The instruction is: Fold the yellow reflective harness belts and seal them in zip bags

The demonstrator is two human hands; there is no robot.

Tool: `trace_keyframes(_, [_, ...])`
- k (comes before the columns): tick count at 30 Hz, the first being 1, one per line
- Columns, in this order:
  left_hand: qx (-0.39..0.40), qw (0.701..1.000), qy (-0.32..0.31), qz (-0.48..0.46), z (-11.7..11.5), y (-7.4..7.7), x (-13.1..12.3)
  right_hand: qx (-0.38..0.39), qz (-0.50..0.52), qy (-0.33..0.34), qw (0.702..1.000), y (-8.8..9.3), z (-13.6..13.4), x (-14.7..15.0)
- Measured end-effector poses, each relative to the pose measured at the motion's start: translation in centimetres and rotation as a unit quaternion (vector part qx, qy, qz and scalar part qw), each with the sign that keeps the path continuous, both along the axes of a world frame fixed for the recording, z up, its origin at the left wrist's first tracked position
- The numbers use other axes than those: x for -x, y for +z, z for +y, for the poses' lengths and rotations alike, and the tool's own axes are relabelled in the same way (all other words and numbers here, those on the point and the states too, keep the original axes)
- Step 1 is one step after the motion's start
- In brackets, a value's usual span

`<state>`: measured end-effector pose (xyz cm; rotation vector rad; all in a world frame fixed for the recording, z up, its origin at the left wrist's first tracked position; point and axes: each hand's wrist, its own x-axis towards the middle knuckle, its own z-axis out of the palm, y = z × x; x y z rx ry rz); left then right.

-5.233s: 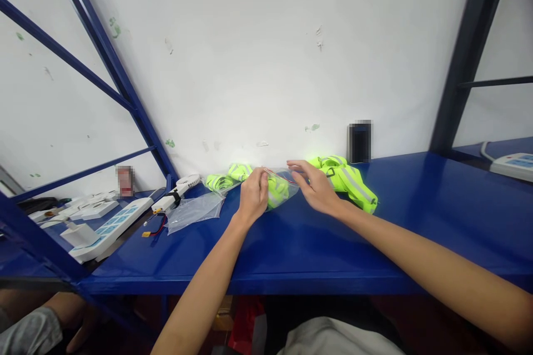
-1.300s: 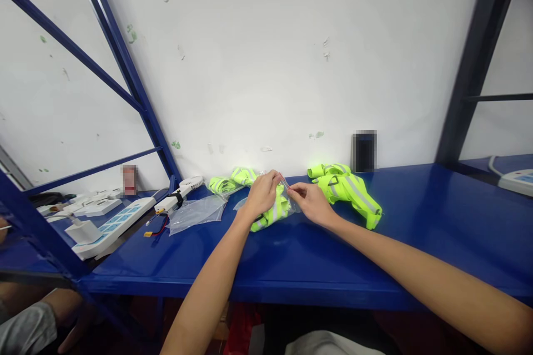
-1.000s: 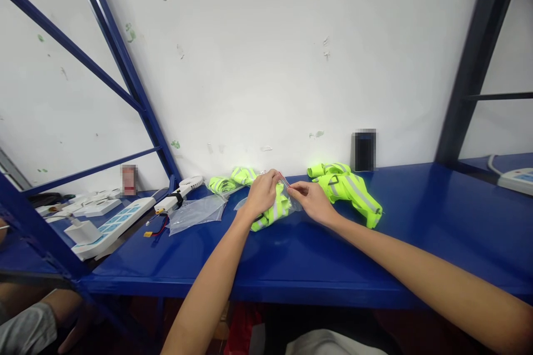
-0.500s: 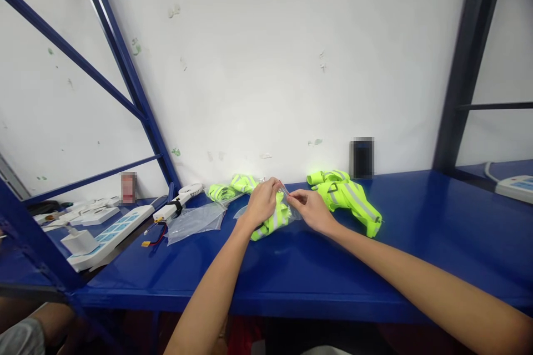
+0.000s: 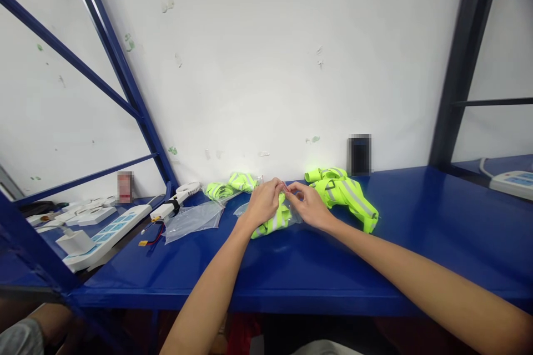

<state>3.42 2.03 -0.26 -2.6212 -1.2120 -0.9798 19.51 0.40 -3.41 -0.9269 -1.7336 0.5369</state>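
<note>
Both my hands meet over a clear zip bag (image 5: 280, 217) holding a folded neon-yellow reflective band, at the middle of the blue shelf (image 5: 316, 266). My left hand (image 5: 263, 202) is closed, pinching the bag's top edge. My right hand (image 5: 307, 203) pinches the same edge from the right, fingertips almost touching the left ones. More neon-yellow reflective bands lie loose in a pile (image 5: 345, 194) just right of my right hand, and another bunch (image 5: 228, 185) lies behind my left hand near the wall.
An empty clear bag (image 5: 192, 217) lies left of my hands. Beyond it are a small white fan (image 5: 177, 201), a red-wired connector (image 5: 149, 235) and white power strips (image 5: 104, 233). A dark small box (image 5: 360, 154) stands against the wall. Another person's sleeve (image 5: 19, 335) shows bottom left.
My right hand has slid left along the bag's top edge until its fingertips nearly meet my left hand. The bag stays on the shelf.
</note>
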Motion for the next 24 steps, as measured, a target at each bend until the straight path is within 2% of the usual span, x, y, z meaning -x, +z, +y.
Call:
trace_keyframes(5, [0.012, 0.999, -0.019, -0.03, -0.2, 0.0, -0.1, -0.023, -0.007, -0.02, 0.999, -0.2, 0.1, 0.0])
trace_keyframes(12, [-0.011, 0.998, -0.044, -0.051, -0.6, -0.1, 0.0, -0.03, 0.009, 0.018, 0.999, -0.5, 0.4, -0.1])
trace_keyframes(15, [-0.024, 0.999, -0.018, -0.033, -0.8, -0.2, -0.1, -0.031, 0.017, 0.028, 0.999, -0.5, 0.4, -0.2])
trace_keyframes(20, [-0.046, 0.996, 0.058, -0.059, -0.4, 0.0, 0.6, 0.036, 0.027, 0.037, 0.998, -0.3, 0.3, -0.7])
trace_keyframes(24, [-0.048, 0.993, 0.063, -0.086, 0.0, 0.2, 1.4, 0.058, -0.025, 0.058, 0.996, -0.4, 0.2, -1.2])
